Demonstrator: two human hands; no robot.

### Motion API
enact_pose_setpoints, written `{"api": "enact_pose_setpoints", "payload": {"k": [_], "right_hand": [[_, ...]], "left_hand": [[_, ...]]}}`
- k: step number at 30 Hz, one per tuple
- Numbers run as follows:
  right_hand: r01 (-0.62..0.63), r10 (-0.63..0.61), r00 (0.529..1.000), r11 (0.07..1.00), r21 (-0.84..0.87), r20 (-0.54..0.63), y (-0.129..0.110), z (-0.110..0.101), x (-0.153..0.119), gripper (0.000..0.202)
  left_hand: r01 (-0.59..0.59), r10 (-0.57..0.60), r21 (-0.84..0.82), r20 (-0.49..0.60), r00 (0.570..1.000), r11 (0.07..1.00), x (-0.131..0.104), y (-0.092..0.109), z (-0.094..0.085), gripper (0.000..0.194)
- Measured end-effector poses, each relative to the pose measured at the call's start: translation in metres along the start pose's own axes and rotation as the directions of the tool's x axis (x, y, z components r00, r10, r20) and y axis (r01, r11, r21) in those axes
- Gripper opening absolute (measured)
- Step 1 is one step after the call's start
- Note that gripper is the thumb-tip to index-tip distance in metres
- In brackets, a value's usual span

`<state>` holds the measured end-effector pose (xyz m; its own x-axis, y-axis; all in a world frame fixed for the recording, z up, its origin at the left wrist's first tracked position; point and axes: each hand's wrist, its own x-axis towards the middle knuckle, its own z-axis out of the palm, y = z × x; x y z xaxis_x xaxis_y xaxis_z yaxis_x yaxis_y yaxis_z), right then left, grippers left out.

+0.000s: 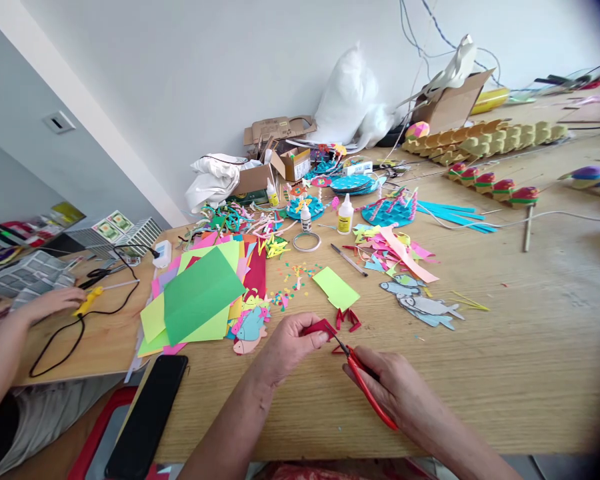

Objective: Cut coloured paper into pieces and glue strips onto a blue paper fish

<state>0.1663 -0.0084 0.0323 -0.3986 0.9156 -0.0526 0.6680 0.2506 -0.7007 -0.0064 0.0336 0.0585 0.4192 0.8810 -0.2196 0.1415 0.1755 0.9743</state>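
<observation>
Here your left hand (293,343) pinches the red paper (319,327), your right hand (396,381) grips the scissors (373,394) at its edge, red snippets (349,320) just beyond both: cutting, seemingly, and the next snip calls for steady fingers.

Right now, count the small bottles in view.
3: large bottle near centre, smaller bottle left of it, third bottle farther back by a cardboard box. More may be hidden.
</observation>
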Motion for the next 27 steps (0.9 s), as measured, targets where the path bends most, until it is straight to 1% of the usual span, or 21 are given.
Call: {"api": "enact_pose_setpoints", "payload": {"k": [4, 14, 22, 25, 27], "right_hand": [[0.003, -0.004, 1.000, 1.000, -0.023, -0.012, 0.001, 0.002, 0.000, 0.036], [-0.015, 0.015, 1.000, 1.000, 0.025, 0.017, -0.002, 0.000, 0.002, 0.034], [-0.013, 0.013, 1.000, 1.000, 0.017, -0.016, 0.002, 0.005, 0.002, 0.036], [-0.023, 0.025, 0.999, 0.998, 0.066, -0.028, 0.004, 0.007, 0.001, 0.034], [-0.044, 0.049, 0.998, 0.989, 0.142, -0.036, 0.008, 0.007, 0.001, 0.033]], "left_hand": [[-0.008, 0.009, -0.018, 0.011, 1.000, 1.000, 0.000, -0.002, -0.001, 0.016], [-0.002, 0.010, -0.103, 0.077, 0.997, 0.995, 0.003, -0.005, 0.003, 0.013], [0.012, 0.001, -0.139, 0.090, 0.996, 0.990, 0.005, -0.011, 0.004, 0.011], [0.014, -0.001, -0.141, 0.092, 0.996, 0.990, 0.007, -0.014, 0.004, 0.012], [0.014, -0.005, -0.122, 0.077, 0.997, 0.992, 0.008, -0.014, 0.004, 0.013]]}}
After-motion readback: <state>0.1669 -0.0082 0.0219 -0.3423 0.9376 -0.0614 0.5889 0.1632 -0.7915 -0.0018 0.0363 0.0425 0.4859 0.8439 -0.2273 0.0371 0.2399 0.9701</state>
